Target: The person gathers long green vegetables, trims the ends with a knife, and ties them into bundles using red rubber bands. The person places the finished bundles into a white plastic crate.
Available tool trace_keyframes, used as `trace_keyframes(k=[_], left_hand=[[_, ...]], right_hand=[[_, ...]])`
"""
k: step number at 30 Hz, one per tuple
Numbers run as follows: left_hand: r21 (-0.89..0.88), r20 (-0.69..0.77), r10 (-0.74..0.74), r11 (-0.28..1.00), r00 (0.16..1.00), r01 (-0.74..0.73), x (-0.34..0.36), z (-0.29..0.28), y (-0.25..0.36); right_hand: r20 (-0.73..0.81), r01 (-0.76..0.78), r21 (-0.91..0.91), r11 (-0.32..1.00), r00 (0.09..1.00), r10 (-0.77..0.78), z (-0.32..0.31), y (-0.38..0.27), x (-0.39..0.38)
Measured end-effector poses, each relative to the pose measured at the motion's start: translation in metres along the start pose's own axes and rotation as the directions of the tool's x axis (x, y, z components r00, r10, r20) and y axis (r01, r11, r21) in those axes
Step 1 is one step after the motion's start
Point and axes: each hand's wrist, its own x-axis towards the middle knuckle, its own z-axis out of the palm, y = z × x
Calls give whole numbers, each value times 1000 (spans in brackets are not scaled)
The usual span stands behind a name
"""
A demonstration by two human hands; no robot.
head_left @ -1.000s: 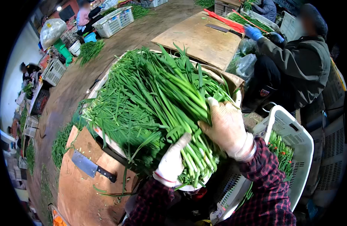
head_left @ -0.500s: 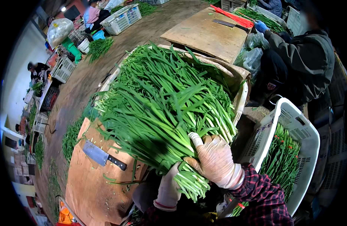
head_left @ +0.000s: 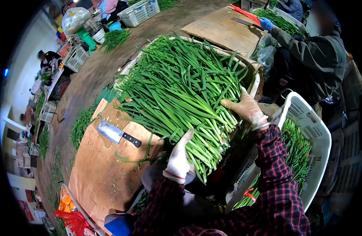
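A large heap of garlic chives [head_left: 181,82] lies in front of me, with long green leaves and pale stem ends toward me. My left hand [head_left: 179,159], in a whitish glove, is curled round the left side of the near stems, thumb on top and fingers partly hidden beneath. At the right edge of the heap, my gloved right hand [head_left: 247,108] touches the stems with thumb and fingertips apart; some fingers are hidden. A cleaver [head_left: 118,133] with a black handle lies on a wooden board [head_left: 106,165] to the left.
A white plastic crate [head_left: 318,137] holding bundled chives stands on the right. Beyond the heap, a co-worker's blue-gloved hand [head_left: 266,24] is at a second wooden board [head_left: 216,29]. Red strips [head_left: 72,221] hang at lower left. More chives [head_left: 86,128] lie on the floor.
My hands have moved apart, the right one up and to the right off the stems' top. The lifted chives now lie lower, spread on the heap. The co-worker's hand has moved to the red strip.
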Motion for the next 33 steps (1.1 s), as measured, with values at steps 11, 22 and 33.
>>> trace_keyframes(k=[11, 22, 33], left_hand=[[50, 54, 88, 995, 995, -90, -6, -39, -16], [-87, -12, 34, 996, 999, -35, -15, -45, -24], [-85, 43, -52, 995, 998, 56, -14, -49, -33]], right_hand=[[140, -150, 199, 969, 983, 123, 27, -3, -52], [-414, 71, -484, 872, 859, -300, -23, -58, -94], [135, 130, -334, 934, 987, -89, 95, -70, -137]])
